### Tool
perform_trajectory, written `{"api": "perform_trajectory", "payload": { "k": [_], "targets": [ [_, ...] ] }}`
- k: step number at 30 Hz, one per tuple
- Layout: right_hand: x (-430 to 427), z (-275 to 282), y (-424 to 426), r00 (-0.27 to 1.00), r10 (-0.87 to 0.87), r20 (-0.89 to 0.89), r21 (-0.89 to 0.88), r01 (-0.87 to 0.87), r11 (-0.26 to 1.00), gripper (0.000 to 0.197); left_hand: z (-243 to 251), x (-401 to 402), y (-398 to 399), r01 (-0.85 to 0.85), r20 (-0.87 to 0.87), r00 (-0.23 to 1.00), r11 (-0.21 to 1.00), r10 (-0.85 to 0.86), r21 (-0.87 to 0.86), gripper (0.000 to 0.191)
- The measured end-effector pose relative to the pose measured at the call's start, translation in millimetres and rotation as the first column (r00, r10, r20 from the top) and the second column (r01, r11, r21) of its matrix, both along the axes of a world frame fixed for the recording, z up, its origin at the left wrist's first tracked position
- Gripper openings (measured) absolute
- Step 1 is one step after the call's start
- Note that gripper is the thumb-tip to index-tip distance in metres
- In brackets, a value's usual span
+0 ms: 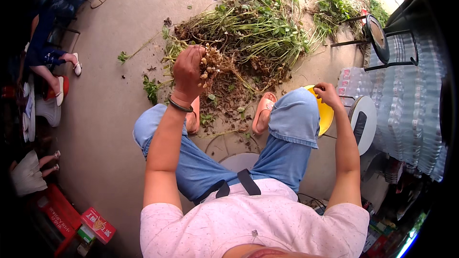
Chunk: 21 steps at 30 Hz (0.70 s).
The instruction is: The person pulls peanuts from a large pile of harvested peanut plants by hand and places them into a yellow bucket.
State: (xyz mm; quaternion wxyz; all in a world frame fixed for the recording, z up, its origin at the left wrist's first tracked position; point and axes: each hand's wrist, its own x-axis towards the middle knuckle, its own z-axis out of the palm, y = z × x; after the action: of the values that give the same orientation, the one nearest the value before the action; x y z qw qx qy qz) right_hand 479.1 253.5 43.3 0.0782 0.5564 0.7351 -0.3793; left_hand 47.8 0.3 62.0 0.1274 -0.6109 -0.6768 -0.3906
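Note:
My left hand (188, 71) is closed around the stems of an uprooted peanut plant. Its root clump (213, 62), hung with pale pods, sticks out to the right of my fist. On the other side, my right hand (327, 93) is over a yellow plastic basin (325, 116) beside my right knee, fingers curled. Whether anything is between those fingers is hidden. In front of my feet lies a large heap of peanut plants (258, 25), green leaves and stems tangled with soil-covered roots. Loose soil (229, 102) and leaf scraps are strewn between my sandals.
Beyond the heap lie more plants (333, 1). At right are a stool on its side (378, 39), a round stool (363, 125) and stacked packs of plastic bottles (398, 96). Two people (46, 57) (30, 172) are at left, above a red carton (98, 224).

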Motion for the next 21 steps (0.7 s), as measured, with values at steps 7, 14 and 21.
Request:
{"api": "perform_trajectory", "payload": {
  "k": [7, 14, 21],
  "targets": [
    [-7.6, 25.6, -4.7, 0.995, 0.046, -0.093, 0.450, 0.001, 0.893, 0.027, 3.2, -2.0, -10.5, 0.014, -0.075, 0.997, 0.999, -0.011, 0.046, 0.042],
    [-224.3, 131.2, -122.7, 0.559, 0.601, -0.570, 0.598, -0.219, 0.771, 0.009, 1.5, -3.4, -16.0, 0.007, 0.041, 0.999, 0.993, -0.012, 0.121, 0.063],
    [-282.2, 119.0, -139.7, 0.583, 0.723, -0.371, 0.524, -0.511, 0.681, 0.018, 13.6, 8.6, -14.3, 0.112, 0.100, 0.988, 0.992, -0.117, 0.053, 0.069]
  ]
}}
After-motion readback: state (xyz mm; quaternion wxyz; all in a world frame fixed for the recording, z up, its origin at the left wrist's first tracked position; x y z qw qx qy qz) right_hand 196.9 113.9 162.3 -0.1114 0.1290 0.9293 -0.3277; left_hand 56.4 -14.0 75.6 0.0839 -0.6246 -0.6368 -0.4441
